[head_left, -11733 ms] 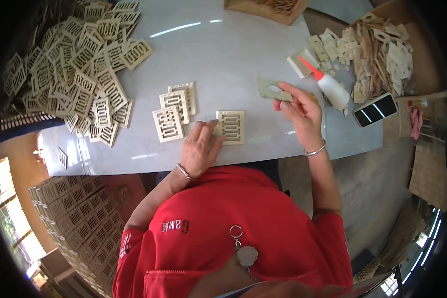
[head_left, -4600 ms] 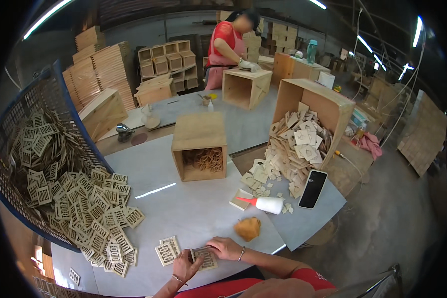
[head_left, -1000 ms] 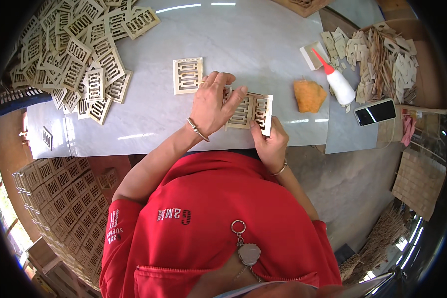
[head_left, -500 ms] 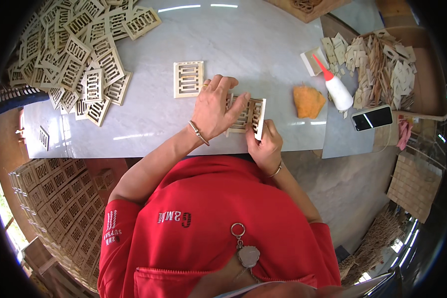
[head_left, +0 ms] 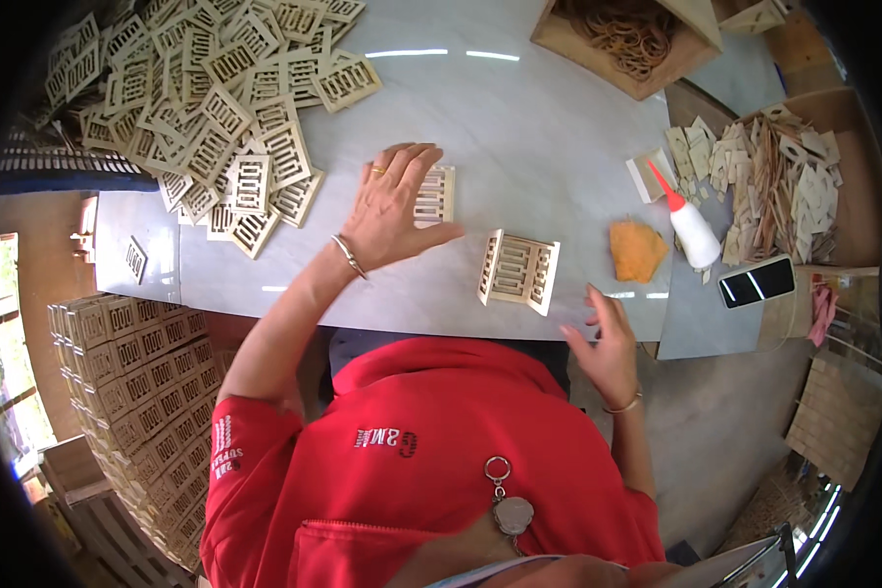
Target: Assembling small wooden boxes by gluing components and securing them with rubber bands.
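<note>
My left hand (head_left: 392,208) hovers over the grey table with its fingers stretched out, partly covering a flat slotted wooden panel (head_left: 439,194). Between my hands stands a three-sided assembly of slotted wooden panels (head_left: 519,271), its two side walls upright; neither hand touches it. To the right of that assembly, near the table's front edge, is my right hand (head_left: 606,345), fingers apart and holding nothing. An orange cloth or sponge (head_left: 638,251) lies beyond it, beside a white glue bottle (head_left: 695,235) with a red nozzle.
Loose slotted panels (head_left: 216,127) are heaped at the far left. A wooden box of rubber bands (head_left: 598,59) stands at the back. Wood pieces (head_left: 764,186) and a phone (head_left: 757,282) lie right. Finished-looking slotted boxes (head_left: 132,392) are stacked below the table's left side.
Both hands have let go of the panel assembly, which now stands alone on the table. My right hand has moved right, and the left is over the flat panel. The view has shifted.
</note>
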